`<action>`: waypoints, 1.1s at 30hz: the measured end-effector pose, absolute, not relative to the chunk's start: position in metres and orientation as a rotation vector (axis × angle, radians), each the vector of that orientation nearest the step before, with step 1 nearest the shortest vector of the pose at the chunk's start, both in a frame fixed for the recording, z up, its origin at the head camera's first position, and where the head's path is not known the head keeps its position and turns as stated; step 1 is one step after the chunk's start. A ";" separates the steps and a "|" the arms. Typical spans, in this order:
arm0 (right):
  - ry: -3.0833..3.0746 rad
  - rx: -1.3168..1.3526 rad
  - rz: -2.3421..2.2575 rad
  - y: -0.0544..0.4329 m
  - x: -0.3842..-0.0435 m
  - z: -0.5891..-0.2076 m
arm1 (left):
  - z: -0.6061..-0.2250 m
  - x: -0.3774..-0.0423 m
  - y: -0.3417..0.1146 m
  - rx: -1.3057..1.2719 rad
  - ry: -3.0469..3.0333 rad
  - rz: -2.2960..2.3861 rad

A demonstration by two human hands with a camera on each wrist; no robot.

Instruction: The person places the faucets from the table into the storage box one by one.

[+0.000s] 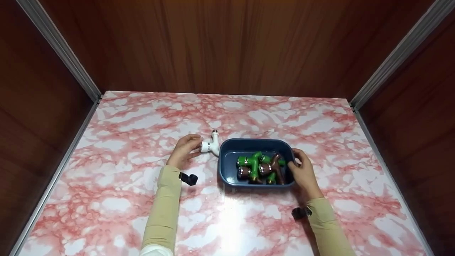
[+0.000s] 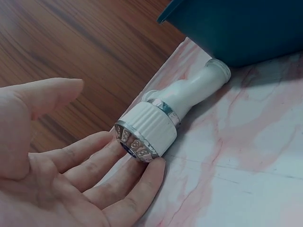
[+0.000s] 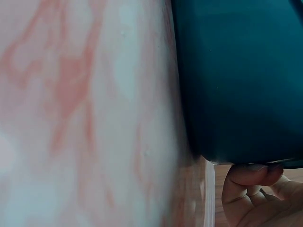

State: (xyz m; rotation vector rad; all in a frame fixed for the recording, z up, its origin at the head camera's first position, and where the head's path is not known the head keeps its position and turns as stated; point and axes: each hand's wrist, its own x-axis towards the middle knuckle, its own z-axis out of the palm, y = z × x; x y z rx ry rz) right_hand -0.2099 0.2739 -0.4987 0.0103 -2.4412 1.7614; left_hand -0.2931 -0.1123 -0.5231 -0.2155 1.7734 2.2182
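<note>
A white plastic tap (image 1: 213, 145) lies on the table against the left side of a blue tub (image 1: 227, 179). At its ribbed knob (image 2: 150, 124), my left hand (image 1: 184, 148) has its fingertips on the silver end cap, the fingers loosely extended and the thumb held apart. On the tub's other side, my right hand (image 1: 303, 170) grips the right wall near the rim, thumb at the rim and fingers outside. Inside the tub are several taps, among them a green tap (image 1: 255, 165) and a brown tap (image 1: 276, 164), piled over one another.
The table (image 1: 117, 170) has a red and white marbled top. Brown wood-look panels (image 1: 227, 46) with metal corner strips enclose its back and both sides. A black strap camera (image 1: 189, 178) sits on the left wrist, another black camera (image 1: 300, 213) on the right.
</note>
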 end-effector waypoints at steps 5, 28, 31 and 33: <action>-2.441 -0.009 1.766 0.273 -0.210 -0.498 | -0.522 -0.291 -0.113 -0.127 1.829 2.169; -2.413 -0.022 1.771 0.272 -0.210 -0.498 | -0.529 -0.294 -0.110 -0.123 1.978 2.110; -2.409 -0.018 1.768 0.272 -0.210 -0.499 | -0.529 -0.293 -0.110 -0.101 2.002 2.102; -2.404 -0.014 1.766 0.272 -0.210 -0.499 | -0.530 -0.293 -0.110 -0.088 2.019 2.096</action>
